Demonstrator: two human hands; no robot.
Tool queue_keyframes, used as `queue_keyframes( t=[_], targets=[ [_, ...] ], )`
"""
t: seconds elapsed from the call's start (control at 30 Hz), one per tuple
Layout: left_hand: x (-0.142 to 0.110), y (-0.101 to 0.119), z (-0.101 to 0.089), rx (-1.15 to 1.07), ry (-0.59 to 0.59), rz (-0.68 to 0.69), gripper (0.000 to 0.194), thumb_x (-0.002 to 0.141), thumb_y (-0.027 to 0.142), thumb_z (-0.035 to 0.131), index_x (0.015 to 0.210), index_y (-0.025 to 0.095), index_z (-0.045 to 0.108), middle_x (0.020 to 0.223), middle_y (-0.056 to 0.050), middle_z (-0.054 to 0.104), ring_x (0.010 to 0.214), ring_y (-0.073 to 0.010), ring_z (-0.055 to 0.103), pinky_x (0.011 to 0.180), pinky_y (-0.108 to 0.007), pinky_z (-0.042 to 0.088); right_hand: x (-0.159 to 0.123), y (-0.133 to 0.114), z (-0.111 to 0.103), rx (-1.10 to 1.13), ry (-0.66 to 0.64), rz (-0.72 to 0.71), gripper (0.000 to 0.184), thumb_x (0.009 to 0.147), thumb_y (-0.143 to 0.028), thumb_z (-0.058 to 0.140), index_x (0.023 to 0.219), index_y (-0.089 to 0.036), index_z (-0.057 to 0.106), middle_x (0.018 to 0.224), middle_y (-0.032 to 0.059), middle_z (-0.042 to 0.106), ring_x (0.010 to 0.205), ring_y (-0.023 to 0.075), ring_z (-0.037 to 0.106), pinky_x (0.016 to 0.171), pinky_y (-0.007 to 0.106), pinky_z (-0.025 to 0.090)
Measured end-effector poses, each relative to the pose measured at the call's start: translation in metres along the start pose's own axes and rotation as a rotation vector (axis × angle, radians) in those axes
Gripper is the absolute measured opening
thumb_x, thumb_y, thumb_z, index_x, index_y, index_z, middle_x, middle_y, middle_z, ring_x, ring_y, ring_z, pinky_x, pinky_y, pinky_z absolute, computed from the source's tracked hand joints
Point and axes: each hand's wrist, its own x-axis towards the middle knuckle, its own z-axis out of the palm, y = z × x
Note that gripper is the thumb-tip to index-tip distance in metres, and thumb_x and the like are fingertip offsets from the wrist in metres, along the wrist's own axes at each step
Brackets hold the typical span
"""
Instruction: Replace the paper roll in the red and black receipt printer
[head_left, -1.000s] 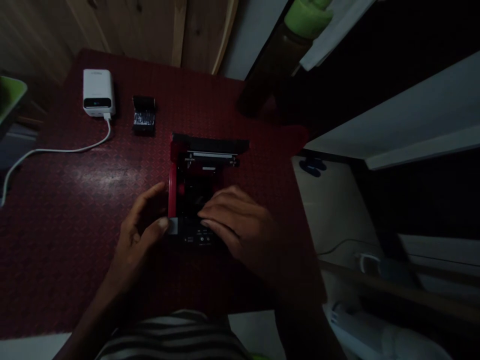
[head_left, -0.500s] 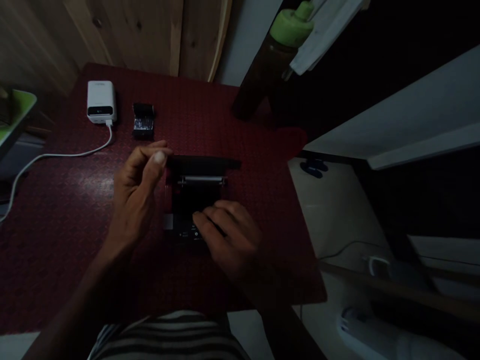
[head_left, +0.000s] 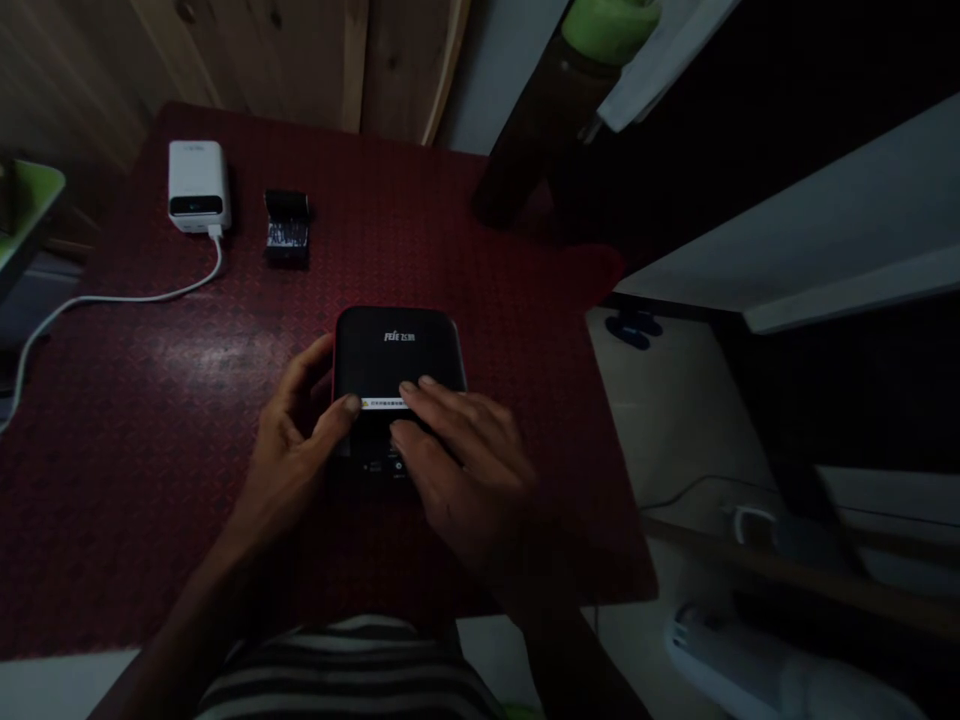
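Observation:
A small black and red label printer (head_left: pixel 397 365) sits on the table with its lid down; a white strip of text crosses the lid. My left hand (head_left: pixel 300 430) grips its left side, thumb on top of the lid edge and fingers along the side wall. My right hand (head_left: pixel 465 455) lies over the right part of the lid, fingers stretched out and touching it, holding nothing. It hides the lid's lower right corner and part of the button panel (head_left: pixel 382 467). Beyond the printer lies a small black ribbon-like cartridge (head_left: pixel 287 228) with a shiny middle.
On the red patterned table (head_left: pixel 172 420), a white power bank (head_left: pixel 198 185) stands at the back left, its white cable (head_left: pixel 127 298) running off left. A dark bottle with a green cap (head_left: pixel 551 110) stands at the back right. Slippers (head_left: pixel 634 328) lie on the floor.
The printer's raised lid has come down and closed. My left hand went up to the lid's edge, then back to the printer's left side. My right hand now rests on the lid.

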Motion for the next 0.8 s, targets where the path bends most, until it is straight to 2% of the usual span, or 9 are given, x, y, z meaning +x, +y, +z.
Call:
queue_keyframes(
  t=[0.27,0.47,0.6,0.7,0.8],
  targets=[
    [0.002,0.004,0.000,0.062,-0.009,0.045,0.065,0.101,0.045,0.088,0.160,0.028,0.068,0.164,-0.009,0.072,0.149,-0.0334,0.071,0.116,-0.043,0.066,0.001,0.000,0.000,0.032,-0.054,0.030,0.021,0.114,-0.008,0.066,0.114,-0.018,0.084,0.133,0.0085,0.090,0.127,0.0241,0.087,0.111,0.040,0.068],
    [0.001,-0.002,-0.002,0.017,0.007,0.045,0.066,0.098,0.044,0.089,0.158,0.026,0.069,0.163,-0.011,0.072,0.150,-0.0356,0.071,0.115,-0.045,0.066,-0.004,-0.002,0.004,0.083,0.010,0.039,0.022,0.114,-0.008,0.065,0.125,-0.018,0.081,0.133,0.0106,0.090,0.132,0.0249,0.084,0.114,0.040,0.069],
    [-0.012,-0.002,-0.006,-0.030,0.024,-0.008,0.057,0.102,0.044,0.083,0.156,0.031,0.073,0.165,-0.008,0.071,0.155,-0.0368,0.066,0.123,-0.050,0.061,-0.020,-0.005,0.000,0.096,0.105,0.158,0.028,0.113,-0.012,0.067,0.140,-0.019,0.074,0.138,0.0128,0.088,0.136,0.0262,0.081,0.115,0.044,0.069],
    [-0.021,-0.002,-0.011,-0.035,-0.029,-0.013,0.059,0.100,0.037,0.084,0.158,0.036,0.073,0.168,-0.006,0.069,0.154,-0.0378,0.067,0.116,-0.049,0.066,-0.037,-0.007,-0.003,0.106,0.183,0.280,0.034,0.112,-0.015,0.070,0.145,-0.024,0.072,0.136,0.0110,0.087,0.133,0.0270,0.081,0.110,0.047,0.070],
    [-0.023,-0.002,-0.011,-0.025,-0.026,-0.007,0.057,0.100,0.034,0.085,0.156,0.036,0.074,0.165,-0.007,0.071,0.148,-0.0369,0.072,0.109,-0.046,0.070,-0.052,-0.010,-0.001,0.141,0.227,0.391,0.037,0.112,-0.021,0.070,0.148,-0.027,0.071,0.134,0.0111,0.087,0.127,0.0290,0.082,0.105,0.051,0.072]
  ],
)
